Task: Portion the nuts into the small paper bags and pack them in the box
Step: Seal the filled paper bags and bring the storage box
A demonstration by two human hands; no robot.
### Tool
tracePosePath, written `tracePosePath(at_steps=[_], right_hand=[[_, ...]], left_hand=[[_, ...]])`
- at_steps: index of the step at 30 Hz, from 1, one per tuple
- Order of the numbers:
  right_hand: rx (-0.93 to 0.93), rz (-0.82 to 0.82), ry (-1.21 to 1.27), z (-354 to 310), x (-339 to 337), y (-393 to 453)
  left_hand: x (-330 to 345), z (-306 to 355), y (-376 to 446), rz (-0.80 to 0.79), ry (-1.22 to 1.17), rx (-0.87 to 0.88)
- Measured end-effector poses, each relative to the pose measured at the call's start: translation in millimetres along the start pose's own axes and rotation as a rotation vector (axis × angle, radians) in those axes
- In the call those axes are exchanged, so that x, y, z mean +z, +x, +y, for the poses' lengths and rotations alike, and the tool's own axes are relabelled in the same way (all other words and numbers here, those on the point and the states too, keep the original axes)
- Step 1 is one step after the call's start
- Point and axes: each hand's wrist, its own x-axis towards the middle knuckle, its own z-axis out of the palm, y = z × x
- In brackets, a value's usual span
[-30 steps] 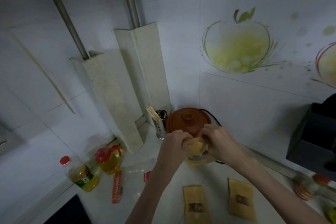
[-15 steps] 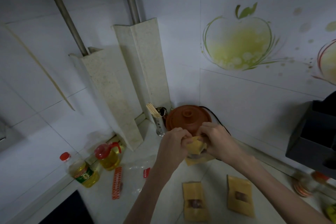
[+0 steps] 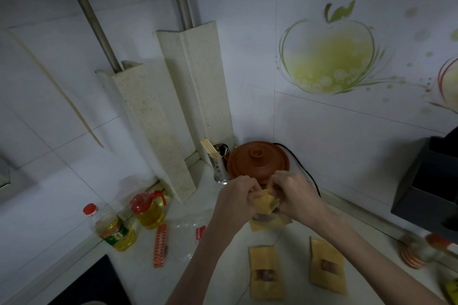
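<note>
A small brown paper bag [image 3: 266, 208] stands upright on the counter in front of the clay pot. My left hand [image 3: 235, 203] and my right hand [image 3: 295, 195] both pinch its top edge, one on each side, with the top folded between my fingers. Two more paper bags with little clear windows lie flat nearer to me: one bag [image 3: 265, 272] in the middle and one bag [image 3: 327, 265] to its right. Dark nuts show through their windows. A dark open box [image 3: 426, 193] stands at the right against the wall.
A brown clay pot [image 3: 257, 160] with a black cord and a metal chopstick holder [image 3: 219, 163] stand in the corner. Two oil bottles [image 3: 112, 229] [image 3: 148, 208], an orange strip [image 3: 159, 245] and a clear plastic bag [image 3: 190, 228] lie at the left. Jars [image 3: 418, 250] sit at the right.
My hands have stayed on the bag's top and worked it slightly. The view has tilted a little, so everything sits a touch lower.
</note>
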Motion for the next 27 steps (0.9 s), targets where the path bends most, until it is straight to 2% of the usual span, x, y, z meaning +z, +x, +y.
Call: tracePosePath(at_steps=[8, 23, 27], right_hand=[[0.008, -0.037, -0.121, -2, 6, -4], [0.0, -0.056, 0.039, 3, 15, -20], [0.025, -0.008, 0.078, 4, 22, -25]], left_hand=[[9, -2, -12, 0.024, -0.034, -0.006], [13, -8, -29, 0.05, -0.083, -0.041], [21, -15, -33, 0.082, -0.106, -0.036]])
